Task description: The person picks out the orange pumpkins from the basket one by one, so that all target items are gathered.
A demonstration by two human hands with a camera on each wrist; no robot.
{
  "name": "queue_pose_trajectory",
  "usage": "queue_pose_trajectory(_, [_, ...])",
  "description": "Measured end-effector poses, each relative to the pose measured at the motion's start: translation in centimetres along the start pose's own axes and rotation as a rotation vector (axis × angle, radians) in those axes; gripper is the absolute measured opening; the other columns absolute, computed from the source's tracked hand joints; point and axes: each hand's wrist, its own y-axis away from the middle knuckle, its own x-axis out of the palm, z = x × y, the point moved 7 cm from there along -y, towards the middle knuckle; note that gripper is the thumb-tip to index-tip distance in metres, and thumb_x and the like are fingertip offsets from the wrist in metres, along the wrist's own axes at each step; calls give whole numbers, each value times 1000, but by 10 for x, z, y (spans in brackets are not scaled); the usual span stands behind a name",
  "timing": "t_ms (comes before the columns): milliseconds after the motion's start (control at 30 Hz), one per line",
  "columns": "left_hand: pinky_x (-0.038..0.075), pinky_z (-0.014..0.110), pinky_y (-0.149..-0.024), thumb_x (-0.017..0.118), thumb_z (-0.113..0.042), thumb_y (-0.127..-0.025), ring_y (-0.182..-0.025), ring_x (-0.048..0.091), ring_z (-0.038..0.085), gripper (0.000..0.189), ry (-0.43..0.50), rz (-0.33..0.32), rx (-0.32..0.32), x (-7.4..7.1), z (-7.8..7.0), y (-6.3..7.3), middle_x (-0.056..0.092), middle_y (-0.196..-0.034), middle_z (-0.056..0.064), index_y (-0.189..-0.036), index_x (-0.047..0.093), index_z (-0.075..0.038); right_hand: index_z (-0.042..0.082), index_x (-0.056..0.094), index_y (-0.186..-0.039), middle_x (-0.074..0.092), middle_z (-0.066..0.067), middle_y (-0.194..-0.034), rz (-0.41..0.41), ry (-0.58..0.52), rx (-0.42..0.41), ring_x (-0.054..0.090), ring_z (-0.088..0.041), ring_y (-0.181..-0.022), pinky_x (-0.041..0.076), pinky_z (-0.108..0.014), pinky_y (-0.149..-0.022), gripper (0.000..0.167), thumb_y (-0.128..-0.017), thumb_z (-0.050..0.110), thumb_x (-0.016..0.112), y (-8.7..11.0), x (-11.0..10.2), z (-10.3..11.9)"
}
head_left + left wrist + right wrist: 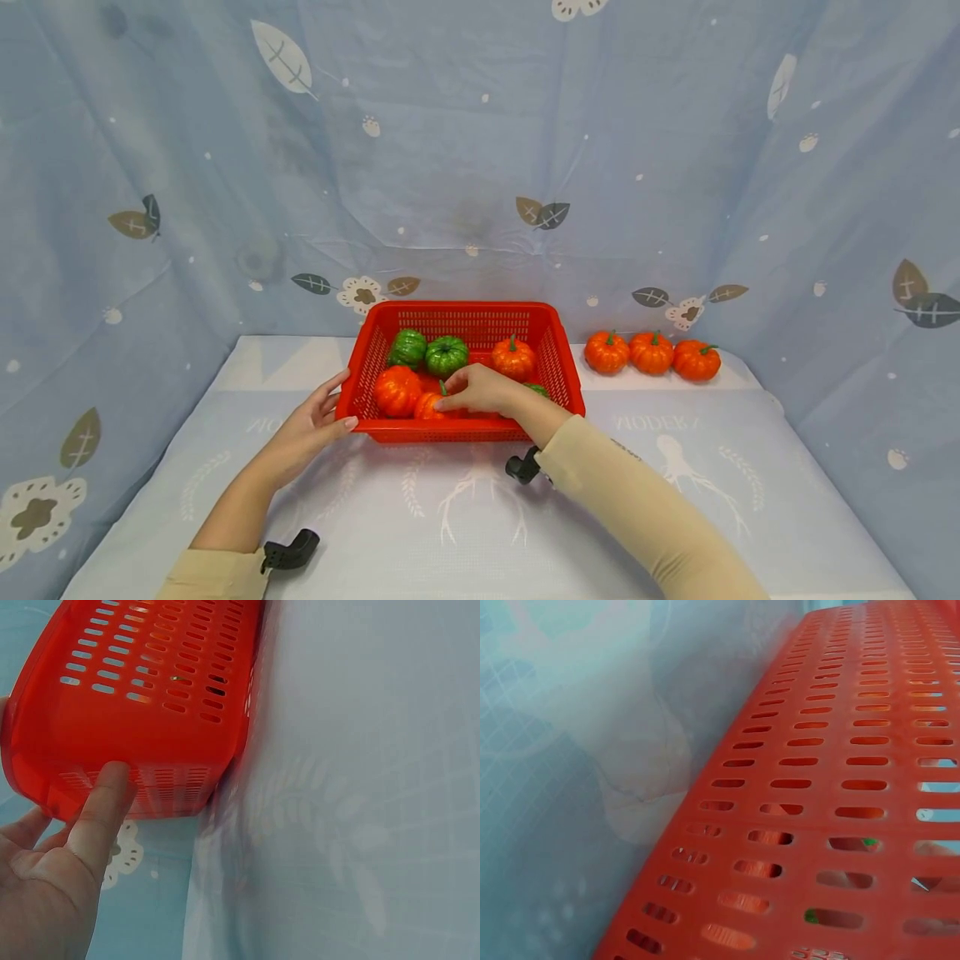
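A red plastic basket [457, 431] with slotted walls holds several small pumpkins. My right hand [486, 390] reaches over its front rim and pinches an orange pumpkin [427, 408] near the green stem. Left of that one sits another orange pumpkin [397, 392]; behind are two green pumpkins [447, 357]. A third orange pumpkin [513, 359] lies at the back right, and a green one [537, 389] is mostly hidden by my right forearm. My left hand [306, 435] rests against the basket's left end, its extended fingers [105, 806] touching the outer wall.
Three orange pumpkins [651, 353] stand in a row on the table to the right of the basket. A patterned blue cloth [465, 150] hangs directly behind. Pale printed cloth [420, 517] covers the table in front.
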Motion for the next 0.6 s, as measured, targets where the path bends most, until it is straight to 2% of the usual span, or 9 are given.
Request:
queue_pose_trajectory(300, [52,27,-94,67,-14,-95,-138,38,48,86,-13,-1,-8,0,2,0,31,-155,28,-161,14,-15,3,68,-115,65,-6,-113,-25,-14,-4,62,-20,-99,57,-33,-82,43,-82,26,84,2,-4,2])
queue_pose_trajectory(500, [52,28,-95,67,-14,-95,-138,38,49,85,-9,0,-9,0,2,0,30,-155,29,-162,13,-14,6,68,-119,64,-6,-124,-83,24,-24,57,-24,-116,49,-42,-99,47,-82,29,85,7,-16,6])
queue_pose_trajectory(600, [51,27,-95,67,-13,-95,-138,38,49,85,-5,1,-5,0,1,0,30,-155,29,-162,14,-14,7,67,-123,63,-6,-127,-100,17,-32,54,-26,-123,46,-45,-103,50,-82,30,85,12,-22,10])
